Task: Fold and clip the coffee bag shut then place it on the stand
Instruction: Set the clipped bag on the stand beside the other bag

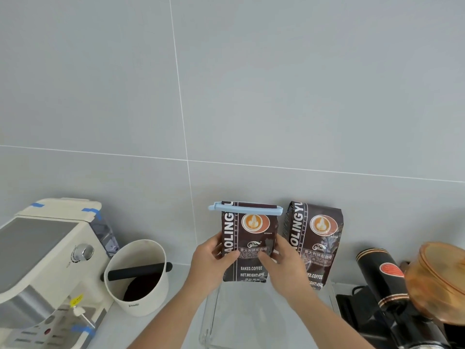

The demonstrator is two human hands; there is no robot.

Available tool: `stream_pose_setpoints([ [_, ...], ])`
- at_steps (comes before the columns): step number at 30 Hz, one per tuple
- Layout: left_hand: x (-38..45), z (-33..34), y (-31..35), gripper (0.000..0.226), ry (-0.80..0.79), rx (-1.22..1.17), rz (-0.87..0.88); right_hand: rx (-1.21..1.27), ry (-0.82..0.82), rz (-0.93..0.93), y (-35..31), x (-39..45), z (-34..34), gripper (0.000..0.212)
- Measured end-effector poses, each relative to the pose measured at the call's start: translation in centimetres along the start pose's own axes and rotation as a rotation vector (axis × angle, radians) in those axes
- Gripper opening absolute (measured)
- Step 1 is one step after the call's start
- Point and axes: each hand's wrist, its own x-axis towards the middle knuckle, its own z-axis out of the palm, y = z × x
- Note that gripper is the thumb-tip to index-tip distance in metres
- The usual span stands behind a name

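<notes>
A dark brown coffee bag point(249, 235) stands upright at the centre, its folded top held by a light blue clip point(245, 207) running across its full width. My left hand point(214, 258) grips the bag's left side and my right hand point(281, 263) grips its right side, thumbs on the printed front. The bag's bottom edge rests at the back of a clear acrylic stand point(214, 313), which extends toward me between my forearms. Whether the bag touches the stand I cannot tell.
A second, unclipped coffee bag point(317, 238) leans on the tiled wall to the right. A white knock box point(141, 280) with a black bar and a cream espresso machine point(42, 260) stand at left. A black grinder point(385, 280) with an amber hopper point(440, 280) is at right.
</notes>
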Motion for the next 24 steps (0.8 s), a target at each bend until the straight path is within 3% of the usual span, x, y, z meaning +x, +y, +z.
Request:
stream_pose_setpoints([
  [7, 1.8, 0.6, -0.9, 0.038, 0.048, 0.077, 0.002, -0.082, 0.024, -0.002, 0.0, 0.7, 0.6, 0.031],
  [16, 2.6, 1.4, -0.6, 0.031, 0.073, 0.085, -0.012, -0.071, -0.021, -0.014, 0.0, 0.9, 0.6, 0.050],
  [24, 2.7, 1.5, 0.0, 0.028, 0.075, 0.086, -0.065, -0.063, -0.038, -0.006, -0.3, 1.2, 0.5, 0.039],
])
